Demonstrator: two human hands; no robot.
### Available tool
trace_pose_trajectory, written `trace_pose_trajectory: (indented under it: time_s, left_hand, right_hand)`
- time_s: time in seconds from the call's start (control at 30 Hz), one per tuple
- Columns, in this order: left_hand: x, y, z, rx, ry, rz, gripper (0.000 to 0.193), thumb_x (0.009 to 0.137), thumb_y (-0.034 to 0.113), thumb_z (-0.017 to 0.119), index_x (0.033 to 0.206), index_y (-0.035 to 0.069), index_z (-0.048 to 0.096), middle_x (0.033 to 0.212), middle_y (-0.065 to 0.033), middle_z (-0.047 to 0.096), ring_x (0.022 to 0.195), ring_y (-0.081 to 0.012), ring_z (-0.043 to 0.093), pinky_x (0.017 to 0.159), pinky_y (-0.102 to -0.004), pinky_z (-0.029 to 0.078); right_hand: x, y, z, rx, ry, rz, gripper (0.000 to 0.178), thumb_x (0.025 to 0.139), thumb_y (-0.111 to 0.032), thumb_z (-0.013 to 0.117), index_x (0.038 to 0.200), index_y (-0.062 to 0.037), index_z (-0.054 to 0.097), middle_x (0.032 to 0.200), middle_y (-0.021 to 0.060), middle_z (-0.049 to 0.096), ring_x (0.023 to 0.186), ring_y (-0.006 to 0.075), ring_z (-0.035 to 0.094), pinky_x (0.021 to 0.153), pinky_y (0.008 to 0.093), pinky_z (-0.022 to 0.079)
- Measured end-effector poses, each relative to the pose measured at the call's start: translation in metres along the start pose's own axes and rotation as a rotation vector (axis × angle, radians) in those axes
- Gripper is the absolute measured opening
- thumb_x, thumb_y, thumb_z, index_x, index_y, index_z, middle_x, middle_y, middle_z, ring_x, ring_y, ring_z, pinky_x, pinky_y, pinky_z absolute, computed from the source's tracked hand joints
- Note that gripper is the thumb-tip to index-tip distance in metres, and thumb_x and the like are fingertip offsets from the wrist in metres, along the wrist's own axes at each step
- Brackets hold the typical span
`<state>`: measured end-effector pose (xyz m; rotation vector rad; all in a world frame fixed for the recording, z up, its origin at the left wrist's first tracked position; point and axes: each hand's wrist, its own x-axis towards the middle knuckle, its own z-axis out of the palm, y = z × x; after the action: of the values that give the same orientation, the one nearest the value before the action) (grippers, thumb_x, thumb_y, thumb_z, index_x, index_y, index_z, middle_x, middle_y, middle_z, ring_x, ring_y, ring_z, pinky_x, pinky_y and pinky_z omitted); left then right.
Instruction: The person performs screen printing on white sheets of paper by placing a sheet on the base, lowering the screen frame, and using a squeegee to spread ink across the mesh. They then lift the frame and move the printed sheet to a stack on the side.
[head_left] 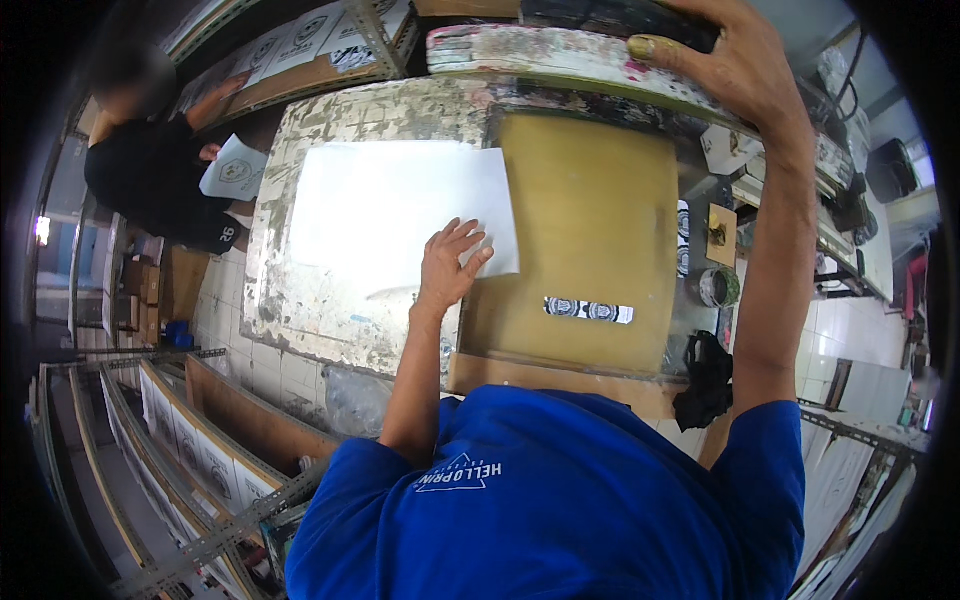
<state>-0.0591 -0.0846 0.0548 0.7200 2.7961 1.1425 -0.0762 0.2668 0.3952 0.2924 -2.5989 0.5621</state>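
Observation:
A large white sheet of paper [370, 200] lies on the paint-worn table board [270, 240], its right part overlapping a yellowish-brown flat panel [590, 220]. My left hand [455, 260] rests on the sheet near its lower right part, fingers spread and palm down. Up at the far right, my right hand [745, 65] grips a paint-stained wooden frame [540, 50] raised behind the table. Its stained thumb presses the front of the bar, while the other fingers run out of view over the top. A black-and-white printed strip [588, 310] lies on the panel.
At the left, a person in black [150, 170] holds a printed sheet [236, 170] beside a shelf of prints [300, 45]. An ink-stained jar [718, 288] and black cloth [703, 380] sit along the right edge. Racks [190, 430] stand near left; a plastic bag [357, 400] lies below the table.

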Motion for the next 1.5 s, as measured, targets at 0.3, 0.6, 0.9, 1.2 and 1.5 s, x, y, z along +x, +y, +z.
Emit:
trace_pose_trajectory:
  time_s: [0.3, 0.6, 0.9, 1.2, 1.5]
  left_hand:
    - [0.035, 0.022, 0.112, 0.276, -0.222, 0.281, 0.053, 0.094, 0.042, 0.068, 0.143, 0.024, 0.061, 0.163, -0.007, 0.039, 0.152, -0.0422, 0.028, 0.121, -0.0685, 0.018]
    - [0.077, 0.087, 0.184, 0.274, -0.419, 0.498, 0.056, 0.097, 0.046, 0.06, 0.149, 0.026, 0.053, 0.167, -0.0029, 0.032, 0.156, -0.0362, 0.02, 0.125, -0.0634, 0.012]
    - [0.052, 0.106, 0.193, 0.237, -0.424, 0.507, 0.054, 0.099, 0.043, 0.059, 0.149, 0.024, 0.054, 0.166, -0.0048, 0.032, 0.156, -0.0361, 0.019, 0.125, -0.0641, 0.007]
    - [0.036, 0.104, 0.194, 0.198, -0.38, 0.535, 0.053, 0.098, 0.044, 0.059, 0.146, 0.023, 0.056, 0.165, -0.0054, 0.036, 0.155, -0.0372, 0.022, 0.125, -0.0645, 0.01]
    - [0.039, 0.148, 0.083, -0.66, 0.219, 0.206, 0.069, 0.091, 0.007, 0.069, 0.155, 0.006, 0.043, 0.136, -0.0121, 0.063, 0.129, -0.0268, 0.057, 0.113, -0.0407, 0.04]
  right_hand:
    - [-0.001, -0.001, 0.006, -0.143, 0.048, -0.148, 0.059, 0.075, -0.052, 0.083, 0.111, -0.0048, 0.079, 0.097, 0.0138, 0.079, 0.085, 0.0277, 0.073, 0.081, 0.0363, 0.058]
    - [0.01, 0.004, -0.001, -0.06, -0.021, -0.039, 0.055, 0.073, -0.048, 0.084, 0.105, -0.0046, 0.081, 0.088, 0.0122, 0.079, 0.075, 0.0252, 0.072, 0.072, 0.0355, 0.056]
    - [0.012, 0.012, 0.003, -0.025, -0.054, -0.051, 0.058, 0.074, -0.052, 0.084, 0.104, -0.0032, 0.081, 0.076, 0.0093, 0.076, 0.062, 0.0195, 0.067, 0.062, 0.0324, 0.054]
    - [0.01, 0.014, 0.006, 0.018, -0.069, -0.061, 0.057, 0.075, -0.051, 0.085, 0.106, -0.0041, 0.08, 0.083, 0.0107, 0.078, 0.068, 0.0203, 0.07, 0.068, 0.0322, 0.057]
    - [-0.016, -0.003, -0.001, 0.023, -0.174, -0.061, 0.052, 0.076, -0.044, 0.083, 0.11, -0.0046, 0.08, 0.091, 0.0133, 0.079, 0.079, 0.0243, 0.072, 0.075, 0.0373, 0.057]
